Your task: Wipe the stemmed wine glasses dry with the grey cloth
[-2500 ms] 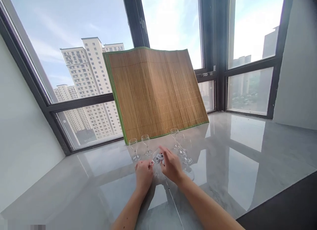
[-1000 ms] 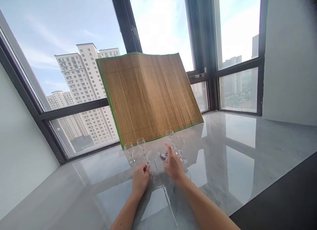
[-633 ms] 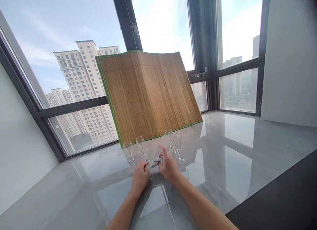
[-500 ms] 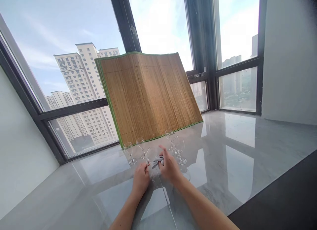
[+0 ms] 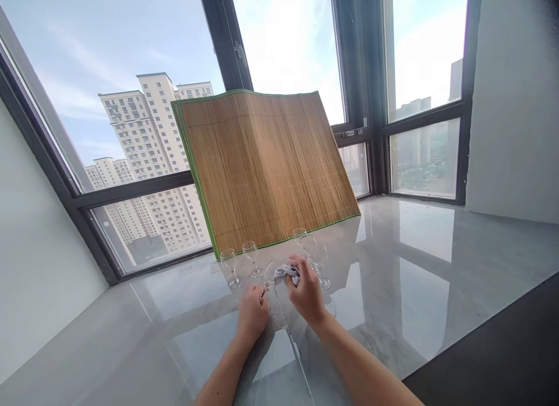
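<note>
My left hand point(image 5: 254, 313) is closed around the stem of a clear wine glass point(image 5: 269, 271), whose bowl tilts up and to the right. In my right hand point(image 5: 307, 290) is a bunched grey cloth point(image 5: 285, 272), pinched between the fingers and held at the glass's rim. Whether part of the cloth is inside the bowl is hard to make out. Left of my hands, two stemmed glasses stand upright, a nearer wine glass point(image 5: 228, 260) and a farther wine glass point(image 5: 250, 253). Behind my right hand stand more glasses, one a clear wine glass point(image 5: 321, 257), partly overlapping each other.
A bamboo mat point(image 5: 266, 167) with green edging leans against the window behind the glasses. Glossy grey marble point(image 5: 384, 324) forms the surface, with a seam running toward me. Dark window frames point(image 5: 375, 103) and white walls point(image 5: 515, 120) enclose it.
My right hand has risen slightly with the cloth, and its index finger, stretched out before, is now curled in. The glass in my left hand has tilted more to the right.
</note>
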A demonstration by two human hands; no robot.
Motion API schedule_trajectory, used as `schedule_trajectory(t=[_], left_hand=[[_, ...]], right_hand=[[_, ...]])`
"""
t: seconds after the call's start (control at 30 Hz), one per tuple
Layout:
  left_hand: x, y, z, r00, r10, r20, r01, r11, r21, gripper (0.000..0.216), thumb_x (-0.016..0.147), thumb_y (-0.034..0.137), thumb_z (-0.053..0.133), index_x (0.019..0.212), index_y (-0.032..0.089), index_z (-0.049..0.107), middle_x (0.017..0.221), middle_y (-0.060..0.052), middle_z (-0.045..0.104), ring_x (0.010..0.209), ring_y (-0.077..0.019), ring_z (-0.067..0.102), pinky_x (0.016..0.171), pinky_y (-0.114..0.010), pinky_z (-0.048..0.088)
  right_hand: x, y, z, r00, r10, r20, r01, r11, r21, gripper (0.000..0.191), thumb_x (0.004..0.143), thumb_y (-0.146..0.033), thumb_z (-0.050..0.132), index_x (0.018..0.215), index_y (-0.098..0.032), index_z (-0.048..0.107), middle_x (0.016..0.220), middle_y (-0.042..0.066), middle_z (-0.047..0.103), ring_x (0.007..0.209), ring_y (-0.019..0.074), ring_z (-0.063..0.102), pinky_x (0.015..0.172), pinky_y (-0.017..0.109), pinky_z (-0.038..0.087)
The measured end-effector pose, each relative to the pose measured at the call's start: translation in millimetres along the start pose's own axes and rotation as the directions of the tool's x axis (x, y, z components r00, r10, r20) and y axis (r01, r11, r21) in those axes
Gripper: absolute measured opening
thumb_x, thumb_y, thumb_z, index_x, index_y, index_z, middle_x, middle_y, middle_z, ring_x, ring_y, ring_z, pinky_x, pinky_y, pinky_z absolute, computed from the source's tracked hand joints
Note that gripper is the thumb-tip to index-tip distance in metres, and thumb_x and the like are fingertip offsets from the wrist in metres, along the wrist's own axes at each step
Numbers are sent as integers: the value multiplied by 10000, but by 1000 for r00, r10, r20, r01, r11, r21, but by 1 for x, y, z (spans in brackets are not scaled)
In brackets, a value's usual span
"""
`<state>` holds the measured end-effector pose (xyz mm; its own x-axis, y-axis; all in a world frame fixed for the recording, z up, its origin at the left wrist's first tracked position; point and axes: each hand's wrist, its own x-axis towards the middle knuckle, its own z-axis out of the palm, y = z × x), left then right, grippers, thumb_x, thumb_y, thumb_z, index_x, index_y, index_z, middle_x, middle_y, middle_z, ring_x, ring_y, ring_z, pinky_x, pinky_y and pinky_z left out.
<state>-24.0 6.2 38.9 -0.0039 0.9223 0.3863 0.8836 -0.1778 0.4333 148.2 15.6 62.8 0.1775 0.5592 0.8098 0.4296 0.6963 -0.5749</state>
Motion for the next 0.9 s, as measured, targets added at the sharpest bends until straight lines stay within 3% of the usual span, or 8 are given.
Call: schedule_trajectory(t=[0.33,0.5,0.6,0.77,0.9], left_hand=[[-2,8,-8,1000,4,14,-4,1000,-11,265,743,20,425,806,178,628,886,-46,599,876,-170,554,796,-271,390],[0,3,-4,1000,-12,17,12,1000,-3,222,759,24,430,759,179,589,873,-40,601,871,-166,548,794,-274,387],[0,0,0,1000,-10,20,11,1000,-21,213,765,27,433,782,178,583,893,-45,610,881,-170,548,801,-282,391],[-1,-4,7,999,36,14,-35,998,-58,205,846,93,430,908,174,607,958,-62,630,933,-184,562,857,-309,408],[-2,-2,7,995,92,42,-89,994,-60,205,861,133,437,932,182,623,971,-66,632,957,-193,561,867,-319,417]], right_hand=[[1,0,-1,999,-8,-42,9,1000,16,304,843,-139,497,1131,-232,519,1001,61,674,921,193,650,832,335,510],[2,4,1,998,67,3,-67,998,-4,345,816,-129,494,1148,-222,510,938,38,662,860,188,645,792,313,502],[0,9,6,989,133,63,-133,991,2,429,784,-98,483,1196,-215,479,917,22,654,814,174,639,775,300,491],[-13,22,16,935,171,311,-166,985,-41,535,706,-43,474,1213,-212,487,862,5,643,718,154,624,699,268,472],[-17,27,21,927,219,305,-221,975,-30,608,698,-51,475,1285,-207,440,869,10,641,735,160,629,705,280,471]])
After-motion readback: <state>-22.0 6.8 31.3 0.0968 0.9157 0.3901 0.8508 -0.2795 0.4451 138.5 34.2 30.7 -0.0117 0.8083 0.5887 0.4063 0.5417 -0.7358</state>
